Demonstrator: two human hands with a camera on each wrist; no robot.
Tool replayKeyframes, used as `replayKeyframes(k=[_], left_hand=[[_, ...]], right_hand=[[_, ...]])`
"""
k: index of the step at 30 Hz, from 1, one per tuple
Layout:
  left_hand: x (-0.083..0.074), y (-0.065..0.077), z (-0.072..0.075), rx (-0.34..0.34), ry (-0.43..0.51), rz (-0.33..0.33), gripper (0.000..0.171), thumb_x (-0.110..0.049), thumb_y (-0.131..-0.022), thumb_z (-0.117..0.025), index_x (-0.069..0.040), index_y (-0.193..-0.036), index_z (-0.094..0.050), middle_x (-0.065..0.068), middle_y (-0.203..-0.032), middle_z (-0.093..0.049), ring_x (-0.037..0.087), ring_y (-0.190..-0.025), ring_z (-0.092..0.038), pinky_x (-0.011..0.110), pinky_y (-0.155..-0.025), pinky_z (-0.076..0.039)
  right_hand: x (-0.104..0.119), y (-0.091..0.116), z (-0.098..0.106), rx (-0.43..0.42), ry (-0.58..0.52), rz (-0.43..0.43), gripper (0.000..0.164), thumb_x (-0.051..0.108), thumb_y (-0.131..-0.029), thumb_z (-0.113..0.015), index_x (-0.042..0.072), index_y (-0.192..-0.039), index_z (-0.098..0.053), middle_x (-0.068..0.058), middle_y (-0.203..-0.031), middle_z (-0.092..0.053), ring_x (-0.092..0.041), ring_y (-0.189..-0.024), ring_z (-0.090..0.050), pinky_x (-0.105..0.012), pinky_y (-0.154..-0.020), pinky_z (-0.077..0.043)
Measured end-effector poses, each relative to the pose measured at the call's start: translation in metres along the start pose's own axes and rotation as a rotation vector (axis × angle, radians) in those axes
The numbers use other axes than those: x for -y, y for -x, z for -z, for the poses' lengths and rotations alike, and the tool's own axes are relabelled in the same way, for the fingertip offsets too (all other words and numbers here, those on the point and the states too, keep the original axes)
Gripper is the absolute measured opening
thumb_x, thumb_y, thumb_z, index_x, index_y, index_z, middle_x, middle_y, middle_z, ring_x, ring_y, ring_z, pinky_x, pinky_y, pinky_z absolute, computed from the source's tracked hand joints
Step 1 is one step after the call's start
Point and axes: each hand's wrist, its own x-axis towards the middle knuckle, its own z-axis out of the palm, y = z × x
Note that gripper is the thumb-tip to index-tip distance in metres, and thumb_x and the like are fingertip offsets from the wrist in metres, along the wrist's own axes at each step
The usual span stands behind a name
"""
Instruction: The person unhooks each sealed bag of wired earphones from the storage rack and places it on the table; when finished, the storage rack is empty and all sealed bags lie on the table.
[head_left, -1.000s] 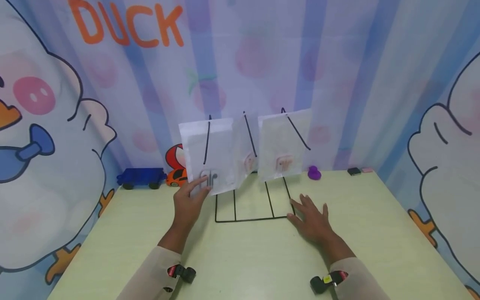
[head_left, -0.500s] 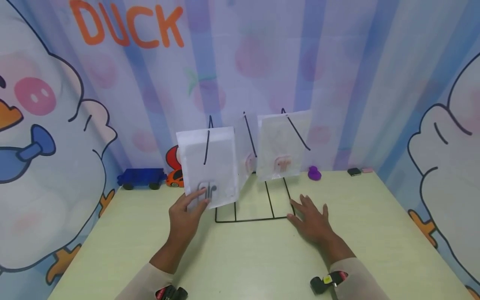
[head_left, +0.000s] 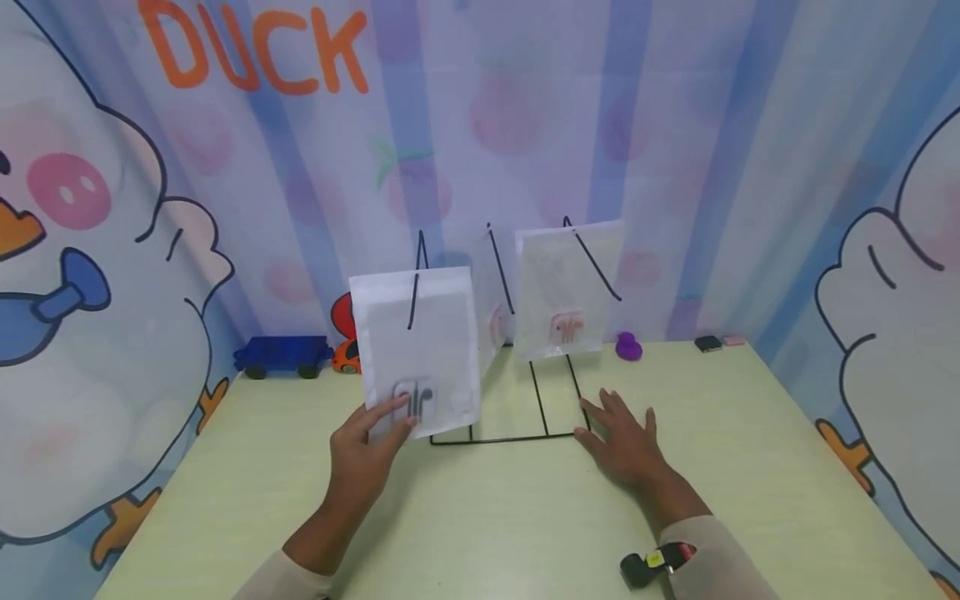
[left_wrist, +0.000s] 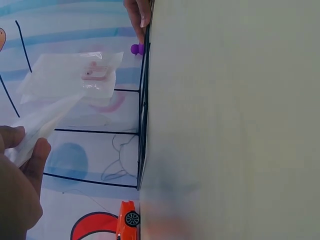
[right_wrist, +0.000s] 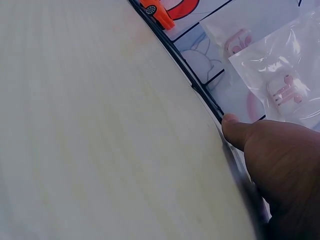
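My left hand (head_left: 358, 462) pinches the lower left corner of a white earphone packet (head_left: 416, 342) between thumb and fingers. Grey earphones are printed near its bottom. The left prong of a black wire rack (head_left: 510, 439) still crosses the front of this packet, from its top edge downward. Two similar packets with pink earphones hang on the other prongs: one at the right (head_left: 566, 279), one in the middle (head_left: 491, 321), partly hidden. My right hand (head_left: 621, 442), fingers spread, rests at the front right corner of the rack's base; its thumb (right_wrist: 235, 127) touches the wire in the right wrist view.
Along the back edge of the pale table (head_left: 495, 525) stand a blue toy truck (head_left: 283, 357), an orange toy car (head_left: 347, 357) partly behind the packet, a purple toy duck (head_left: 628, 346), and a small black block (head_left: 707, 343) beside a pink one (head_left: 734, 340). A printed curtain hangs behind.
My left hand has drawn the grey-earphone packet toward me and down along its prong, farther from the rack's back. The right hand has stayed in place at the base.
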Motion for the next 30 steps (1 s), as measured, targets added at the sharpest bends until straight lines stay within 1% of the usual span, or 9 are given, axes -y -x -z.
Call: replayKeyframes(k=[4,9,10,12,15,18,20,25,30], left_hand=[[-0.002,0.007,0.003,-0.006,0.001,0.004,0.038,-0.004,-0.093,-0.085,-0.016,-0.129,-0.083,0.014,-0.142,-0.073,0.028,-0.135,-0.067,0.042,-0.114,-0.056],[-0.007,0.017,0.006,0.003,0.03,0.017,0.036,-0.003,-0.093,-0.085,-0.016,-0.127,-0.083,0.013,-0.141,-0.073,0.028,-0.134,-0.068,0.036,-0.109,-0.059],[-0.007,0.019,0.006,0.003,0.042,0.02,0.036,-0.002,-0.093,-0.085,-0.015,-0.127,-0.083,0.013,-0.14,-0.074,0.028,-0.133,-0.068,0.033,-0.107,-0.06],[-0.007,0.023,0.008,0.001,0.064,0.015,0.036,0.0,-0.091,-0.086,-0.013,-0.125,-0.084,0.014,-0.138,-0.075,0.024,-0.131,-0.068,0.025,-0.104,-0.06],[-0.008,0.027,0.009,0.006,0.095,0.007,0.037,0.001,-0.09,-0.086,-0.011,-0.124,-0.084,0.014,-0.135,-0.075,0.01,-0.124,-0.068,0.014,-0.096,-0.058],[-0.008,0.032,0.012,0.007,0.116,0.005,0.037,0.003,-0.088,-0.087,-0.009,-0.123,-0.084,0.015,-0.133,-0.076,0.0,-0.12,-0.067,0.013,-0.096,-0.058],[-0.008,0.036,0.013,0.004,0.121,0.01,0.037,0.003,-0.088,-0.087,-0.008,-0.122,-0.084,0.015,-0.133,-0.076,-0.002,-0.119,-0.067,0.013,-0.096,-0.058],[-0.008,0.045,0.017,0.008,0.144,0.026,0.037,0.004,-0.087,-0.086,-0.008,-0.122,-0.083,0.015,-0.133,-0.076,0.001,-0.118,-0.069,0.018,-0.094,-0.061],[-0.008,0.055,0.02,-0.004,0.166,-0.017,0.036,0.007,-0.086,-0.087,-0.005,-0.119,-0.084,0.013,-0.128,-0.077,0.003,-0.116,-0.072,0.019,-0.093,-0.062]], right_hand=[[0.002,0.001,0.001,0.006,-0.004,0.0,0.062,0.046,-0.113,-0.055,0.015,-0.165,-0.048,-0.024,-0.179,-0.027,-0.048,-0.168,-0.018,-0.084,-0.126,0.005],[0.001,0.002,0.002,-0.012,0.011,0.008,0.061,0.045,-0.113,-0.055,0.014,-0.165,-0.049,-0.024,-0.178,-0.029,-0.049,-0.168,-0.02,-0.086,-0.125,0.003],[0.001,0.002,0.002,-0.013,0.006,0.01,0.061,0.045,-0.113,-0.056,0.014,-0.164,-0.05,-0.025,-0.178,-0.029,-0.049,-0.167,-0.02,-0.086,-0.125,0.003],[0.001,0.003,0.002,-0.013,-0.001,0.013,0.061,0.045,-0.113,-0.056,0.014,-0.165,-0.049,-0.025,-0.178,-0.029,-0.049,-0.168,-0.019,-0.086,-0.125,0.004],[0.0,0.003,0.002,-0.017,-0.003,0.018,0.061,0.044,-0.112,-0.056,0.013,-0.164,-0.05,-0.025,-0.178,-0.029,-0.049,-0.168,-0.02,-0.086,-0.125,0.003],[-0.001,0.002,0.001,-0.021,0.001,0.018,0.061,0.044,-0.112,-0.056,0.013,-0.165,-0.05,-0.025,-0.178,-0.029,-0.049,-0.168,-0.02,-0.086,-0.125,0.003],[-0.001,0.001,0.001,-0.021,0.003,0.017,0.061,0.044,-0.112,-0.056,0.014,-0.164,-0.05,-0.025,-0.178,-0.029,-0.049,-0.168,-0.02,-0.086,-0.125,0.003],[-0.002,0.0,-0.001,-0.009,0.015,0.011,0.061,0.046,-0.113,-0.055,0.015,-0.165,-0.05,-0.024,-0.178,-0.029,-0.048,-0.168,-0.02,-0.086,-0.125,0.002],[-0.003,0.0,-0.001,-0.005,0.022,0.009,0.062,0.047,-0.112,-0.055,0.015,-0.165,-0.049,-0.024,-0.178,-0.029,-0.048,-0.168,-0.02,-0.086,-0.125,0.002]])
